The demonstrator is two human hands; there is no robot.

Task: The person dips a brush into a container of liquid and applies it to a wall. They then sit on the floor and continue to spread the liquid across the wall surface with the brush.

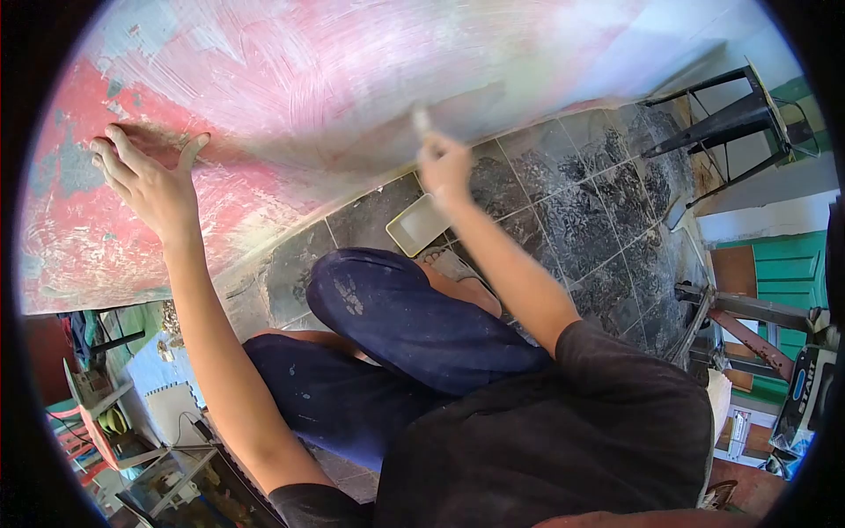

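My left hand [150, 185] leans on the red and grey patchy part of the wall [290, 62], its fingers spread. In my right hand [447, 167], closed in a fist and blurred by motion, is a small pale-tipped tool [422, 119] that looks like a paintbrush. Its tip points at the lower wall, where the pink surface is streaked with whitish strokes. Just below my right hand, a shallow rectangular tray [405, 236] with a yellowish rim sits on the floor and holds something whitish.
Dark floor tiles [563, 211] with whitish smears run along the wall's foot. A black metal stand [717, 132] is at the right, with wooden furniture [748, 334] beyond it. Behind my left arm are a spiral notebook [173, 414] and a glass-sided case [189, 484]. My bent knees [387, 308] are close to the tray.
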